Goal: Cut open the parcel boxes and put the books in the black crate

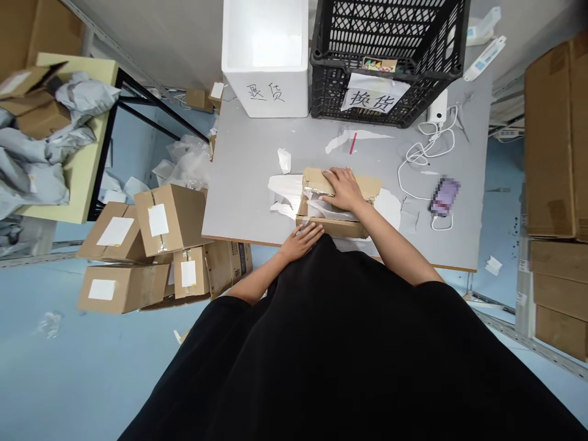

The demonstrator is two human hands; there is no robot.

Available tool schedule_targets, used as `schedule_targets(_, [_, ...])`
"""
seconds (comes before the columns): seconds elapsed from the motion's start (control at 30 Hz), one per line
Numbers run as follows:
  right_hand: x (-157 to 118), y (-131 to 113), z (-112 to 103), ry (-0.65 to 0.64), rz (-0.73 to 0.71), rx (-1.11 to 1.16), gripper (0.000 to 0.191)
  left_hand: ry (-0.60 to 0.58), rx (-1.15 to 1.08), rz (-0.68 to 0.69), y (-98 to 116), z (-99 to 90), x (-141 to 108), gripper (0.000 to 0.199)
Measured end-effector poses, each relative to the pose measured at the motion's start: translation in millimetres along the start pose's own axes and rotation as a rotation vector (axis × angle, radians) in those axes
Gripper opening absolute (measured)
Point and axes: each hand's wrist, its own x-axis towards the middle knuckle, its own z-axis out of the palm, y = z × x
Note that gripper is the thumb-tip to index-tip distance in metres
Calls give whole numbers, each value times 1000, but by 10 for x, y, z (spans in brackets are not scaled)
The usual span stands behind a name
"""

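An opened cardboard box (337, 226) sits at the near edge of the grey table (248, 184), with white plastic wrapping (331, 209) showing inside it. My right hand (342, 188) lies flat on the box's torn cardboard flap (316, 182), pressing over the wrapping. My left hand (301, 240) rests at the table's near edge, its fingertips at the box's front left corner. It holds nothing. The box's contents are hidden beneath the wrapping and flap.
A white foam box (265, 61) and a black plastic crate (386, 55) stand at the table's far edge. To the right lie a white power bank (438, 107), white cables (425, 153) and a phone (445, 196). Taped cartons (169, 219) are stacked on the floor at left.
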Motion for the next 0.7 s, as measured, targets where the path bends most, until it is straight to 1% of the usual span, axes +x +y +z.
schedule_targets(0.13, [-81, -49, 20, 34, 20, 37, 74, 49, -15, 81, -23, -113, -106, 51])
schedule_targets(0.2, [-166, -103, 11, 83, 41, 68, 66, 93, -24, 111, -51, -217, -165, 51])
schedule_targets(0.23, [-217, -141, 7, 118, 68, 88, 60, 132, -26, 103, -71, -284, -181, 53])
schedule_targets(0.27, [-269, -188, 7, 151, 108, 114, 53, 181, -23, 68, -99, -362, -180, 55])
schedule_targets(0.3, [-317, -244, 13, 175, 159, 145, 46, 235, -18, 5, -136, -452, -157, 55])
schedule_targets(0.33, [-358, -309, 27, 184, 217, 180, 42, 294, -12, -86, -185, -553, -105, 54])
schedule_targets(0.4, [-399, -450, 79, 148, 330, 241, 37, 368, -1, -302, -322, -768, 83, 47])
schedule_targets(0.43, [-397, -519, 117, 113, 381, 259, 36, 383, -2, -388, -406, -874, 212, 44])
schedule_targets(0.47, [-379, -580, 159, 74, 428, 267, 35, 383, -7, -431, -494, -972, 356, 43])
schedule_targets(0.5, [-349, -627, 205, 37, 476, 268, 34, 358, -15, -426, -581, -1060, 503, 44])
schedule_targets(0.57, [-262, -670, 299, -35, 550, 284, 35, 245, -38, -333, -727, -1198, 775, 52])
schedule_targets(0.63, [-166, -648, 384, -85, 549, 352, 35, 114, -55, -235, -806, -1292, 974, 66])
schedule_targets(0.7, [-83, -597, 455, -114, 479, 451, 34, 20, -40, -184, -814, -1346, 1090, 79])
